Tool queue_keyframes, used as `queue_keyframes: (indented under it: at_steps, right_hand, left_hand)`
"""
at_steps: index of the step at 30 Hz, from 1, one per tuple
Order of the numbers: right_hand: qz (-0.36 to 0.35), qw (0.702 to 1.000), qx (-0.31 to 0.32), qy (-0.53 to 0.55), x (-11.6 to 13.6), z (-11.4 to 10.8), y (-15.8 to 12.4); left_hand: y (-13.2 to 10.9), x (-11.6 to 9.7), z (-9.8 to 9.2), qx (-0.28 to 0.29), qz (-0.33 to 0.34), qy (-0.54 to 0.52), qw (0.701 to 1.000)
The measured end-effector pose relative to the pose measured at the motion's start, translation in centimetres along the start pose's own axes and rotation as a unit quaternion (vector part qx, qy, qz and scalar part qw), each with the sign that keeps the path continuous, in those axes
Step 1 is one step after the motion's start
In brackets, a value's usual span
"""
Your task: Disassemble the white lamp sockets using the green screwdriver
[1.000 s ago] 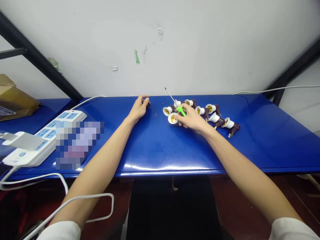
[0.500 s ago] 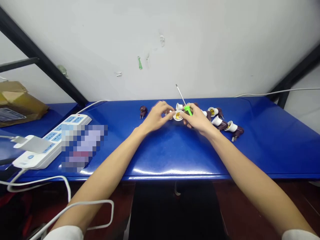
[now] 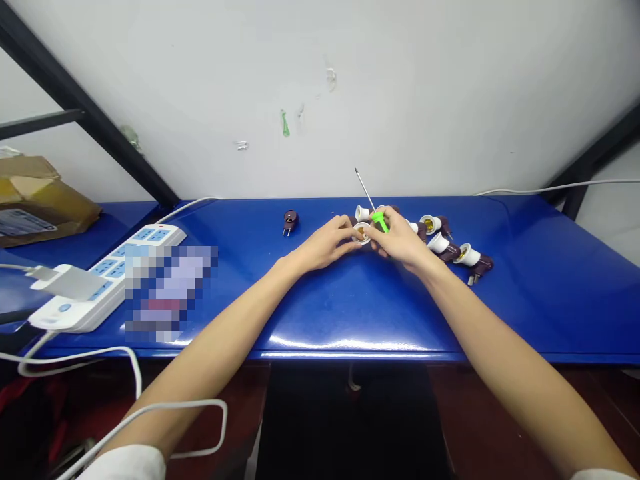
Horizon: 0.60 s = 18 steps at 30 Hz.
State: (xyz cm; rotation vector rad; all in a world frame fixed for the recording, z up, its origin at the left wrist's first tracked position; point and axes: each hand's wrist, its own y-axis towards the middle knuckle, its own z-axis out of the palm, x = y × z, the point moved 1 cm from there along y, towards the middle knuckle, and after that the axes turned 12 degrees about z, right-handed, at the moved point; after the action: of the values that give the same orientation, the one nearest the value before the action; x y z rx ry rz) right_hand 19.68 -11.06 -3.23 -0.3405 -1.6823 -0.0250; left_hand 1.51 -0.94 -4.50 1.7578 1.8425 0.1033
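A long blue tabletop (image 3: 520, 300) spans our view, below a scuffed white wall (image 3: 165, 80). At our nine o'clock lies a white power strip (image 3: 95, 283) with blue socket panels, and a pixelated patch hides whatever sits just beside it. Farther out, at ten o'clock, stands a cardboard box (image 3: 35, 197) whose label is too small to read. No other writing is legible.

At two o'clock from the centre, a loose chain of white lamp holders with brown plugs (image 3: 443, 243) lies just beside our right hand (image 3: 403, 243). Those fingers are clenched on the green handle of a screwdriver (image 3: 380, 221). Its long, thin steel shaft runs toward eleven o'clock, with the tip pointing away from us toward the wall. Our left hand (image 3: 325, 243) meets the right at the centre, its fingers grasping a white lamp holder (image 3: 362, 233) with its brass-lined mouth facing up, just beside the screwdriver's handle. A lone brown plug (image 3: 289, 222) sits well apart, at eleven o'clock from our left hand.
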Motion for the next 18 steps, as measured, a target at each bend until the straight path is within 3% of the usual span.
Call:
queue_keyframes:
  at_steps: [18]
  right_hand:
    - [0.026,0.994,0.048,-0.091,-0.07,-0.28,-0.20]
  left_hand:
    - [0.17,0.23,-0.25,0.009,-0.054,-0.073,0.996]
